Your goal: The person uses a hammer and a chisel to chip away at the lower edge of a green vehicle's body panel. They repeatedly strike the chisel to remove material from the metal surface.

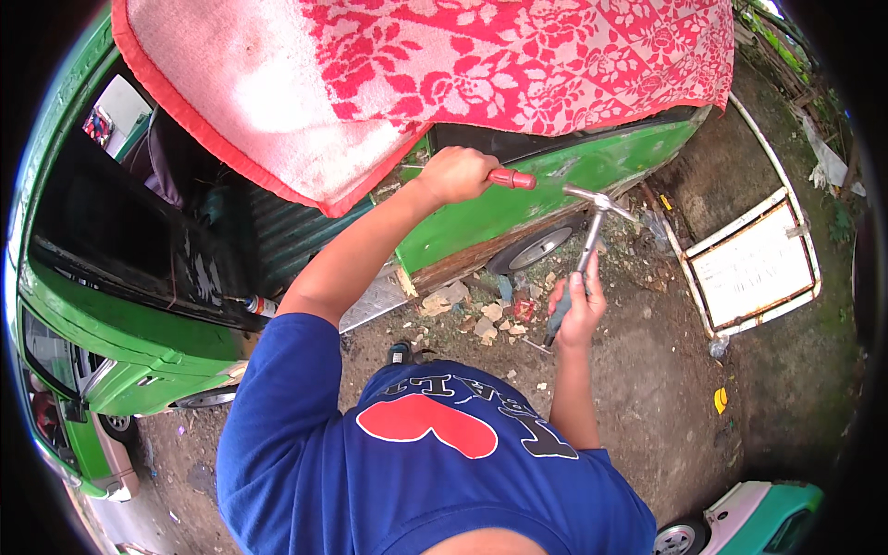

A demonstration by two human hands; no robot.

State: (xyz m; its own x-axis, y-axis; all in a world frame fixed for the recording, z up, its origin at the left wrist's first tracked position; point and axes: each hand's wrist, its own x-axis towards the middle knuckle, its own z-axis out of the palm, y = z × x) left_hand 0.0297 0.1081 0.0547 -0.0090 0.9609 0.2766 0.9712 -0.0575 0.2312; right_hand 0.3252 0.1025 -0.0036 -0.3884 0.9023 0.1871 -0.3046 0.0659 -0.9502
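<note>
My left hand (459, 174) is closed on a red-handled tool (513, 178), whose thin metal shaft points left to the green body panel (555, 203) of a vehicle. My right hand (578, 301) grips a hammer (592, 222) by its grey handle, its metal head up beside the panel, to the right of the red handle; I cannot tell if it touches the panel. A red and white floral blanket (509, 65) covers the top of the vehicle and hangs over its edge above my left hand.
Left is an open green vehicle doorway (92, 351) with a spray can (262, 305). A wheel (536, 250) sits below the panel among scattered debris (444, 301). A rusty white metal frame (749, 277) lies at right. Another vehicle (758, 513) stands at lower right.
</note>
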